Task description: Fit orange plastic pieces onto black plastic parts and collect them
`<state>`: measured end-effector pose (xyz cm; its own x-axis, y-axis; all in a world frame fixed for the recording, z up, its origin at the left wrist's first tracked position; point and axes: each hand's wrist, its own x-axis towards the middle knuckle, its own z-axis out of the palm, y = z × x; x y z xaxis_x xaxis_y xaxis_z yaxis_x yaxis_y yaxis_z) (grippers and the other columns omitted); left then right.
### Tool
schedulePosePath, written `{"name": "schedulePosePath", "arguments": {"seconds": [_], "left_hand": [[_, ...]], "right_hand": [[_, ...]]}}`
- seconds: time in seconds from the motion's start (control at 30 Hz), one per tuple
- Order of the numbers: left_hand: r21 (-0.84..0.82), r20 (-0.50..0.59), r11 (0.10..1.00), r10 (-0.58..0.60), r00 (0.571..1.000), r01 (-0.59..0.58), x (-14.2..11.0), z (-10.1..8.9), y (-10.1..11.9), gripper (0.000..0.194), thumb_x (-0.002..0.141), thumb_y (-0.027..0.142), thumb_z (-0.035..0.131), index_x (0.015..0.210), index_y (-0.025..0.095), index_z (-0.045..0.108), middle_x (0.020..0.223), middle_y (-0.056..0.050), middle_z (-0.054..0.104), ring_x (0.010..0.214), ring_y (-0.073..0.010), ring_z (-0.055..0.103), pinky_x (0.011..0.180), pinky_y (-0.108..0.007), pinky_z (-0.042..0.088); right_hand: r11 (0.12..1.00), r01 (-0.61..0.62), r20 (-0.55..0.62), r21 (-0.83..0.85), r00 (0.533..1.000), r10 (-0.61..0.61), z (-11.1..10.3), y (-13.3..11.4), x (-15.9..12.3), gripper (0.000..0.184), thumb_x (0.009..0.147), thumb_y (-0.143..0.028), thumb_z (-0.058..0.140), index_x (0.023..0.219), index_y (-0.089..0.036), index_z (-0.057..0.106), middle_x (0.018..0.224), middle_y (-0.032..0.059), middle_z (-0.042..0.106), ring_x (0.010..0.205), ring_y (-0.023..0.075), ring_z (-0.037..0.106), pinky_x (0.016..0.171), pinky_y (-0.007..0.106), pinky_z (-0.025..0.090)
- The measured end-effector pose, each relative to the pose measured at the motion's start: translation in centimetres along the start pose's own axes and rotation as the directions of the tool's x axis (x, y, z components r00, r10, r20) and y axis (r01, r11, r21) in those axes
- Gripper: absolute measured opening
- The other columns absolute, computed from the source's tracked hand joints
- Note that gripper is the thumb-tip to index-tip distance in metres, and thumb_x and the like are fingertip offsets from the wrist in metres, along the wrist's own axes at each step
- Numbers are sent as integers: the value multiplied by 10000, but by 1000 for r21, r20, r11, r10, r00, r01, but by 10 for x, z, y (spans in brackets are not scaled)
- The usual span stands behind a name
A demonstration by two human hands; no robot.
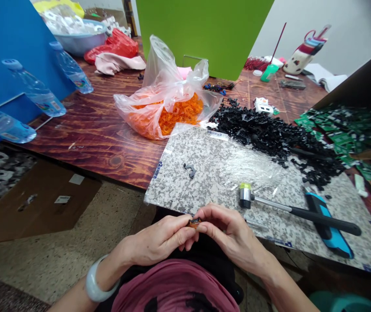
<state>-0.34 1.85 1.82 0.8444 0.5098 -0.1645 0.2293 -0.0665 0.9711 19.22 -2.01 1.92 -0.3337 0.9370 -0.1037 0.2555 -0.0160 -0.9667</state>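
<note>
My left hand [159, 240] and my right hand [231, 236] meet just in front of the near edge of a speckled stone slab [205, 182]. Together they pinch a small orange and black part [194, 223] between fingertips and thumbs. Both hands are closed on it. A pale bangle [96, 281] circles my left wrist. One loose black clip [189, 170] lies on the slab beyond my hands. A small hammer [289, 210] with a metal head and black handle lies to the right of my right hand.
A clear bag of orange parts [169, 108] and a heap of black parts [270, 134] lie on the wooden table [107, 130]. Green circuit boards [344, 134] fill a box at right. Water bottles [35, 93] stand left. A blue-black tool [326, 221] lies under the hammer handle.
</note>
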Motion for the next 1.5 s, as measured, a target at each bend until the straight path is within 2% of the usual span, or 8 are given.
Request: {"name": "schedulePosePath", "arguments": {"seconds": [0.33, 0.53, 0.67, 0.83, 1.23, 1.5], "left_hand": [[13, 28, 1000, 2, 1000, -2, -1, 2, -3, 302, 986, 303, 288, 831, 166, 508, 713, 5, 500, 641, -127, 482, 654, -234, 418], [-34, -38, 999, 19, 999, -20, -1, 5, -6, 370, 978, 410, 255, 804, 176, 482, 687, 4, 481, 620, -135, 463, 626, -244, 413], [-43, -53, 999, 25, 998, -27, -1, 5, -7, 371, 979, 403, 265, 798, 172, 492, 683, 4, 484, 618, -132, 462, 624, -237, 408], [-42, -46, 999, 32, 998, -33, 1, 5, -8, 333, 979, 353, 289, 793, 168, 493, 687, 9, 482, 622, -126, 459, 629, -226, 397], [-14, 14, 1000, 2, 1000, -1, -1, 6, -4, 299, 982, 304, 285, 808, 171, 490, 692, 13, 480, 616, -123, 462, 618, -215, 389], [80, -13, 994, 76, 997, -75, -1, 9, -5, 326, 989, 322, 247, 791, 174, 460, 673, 19, 458, 593, -122, 436, 601, -221, 377]], "right_hand": [[1000, 0, 6, 14, 1000, 0, 0, 0, -1, 163, 908, -313, 546, 895, -171, 624, 771, 16, 633, 702, 129, 596, 662, 235, 470], [992, -54, -2, 113, 999, 54, 1, 7, -3, 210, 886, -365, 575, 957, -172, 616, 829, 40, 656, 741, 150, 615, 684, 264, 514], [989, -42, -43, 142, 998, 48, 1, 11, -5, 191, 857, -352, 618, 935, -177, 618, 838, 31, 631, 721, 135, 595, 664, 247, 505], [998, -22, -62, 67, 998, 26, 1, 8, -5, 116, 889, -291, 564, 892, -181, 601, 788, 4, 588, 677, 113, 543, 616, 215, 457], [990, 73, -17, -120, 997, -75, 5, 2, -10, 68, 926, -178, 466, 904, -188, 529, 758, -5, 530, 654, 110, 480, 610, 219, 388], [974, 135, -20, -182, 990, -141, 3, 1, -12, 58, 926, -164, 461, 916, -188, 513, 785, 3, 523, 679, 115, 470, 624, 220, 377]]}}
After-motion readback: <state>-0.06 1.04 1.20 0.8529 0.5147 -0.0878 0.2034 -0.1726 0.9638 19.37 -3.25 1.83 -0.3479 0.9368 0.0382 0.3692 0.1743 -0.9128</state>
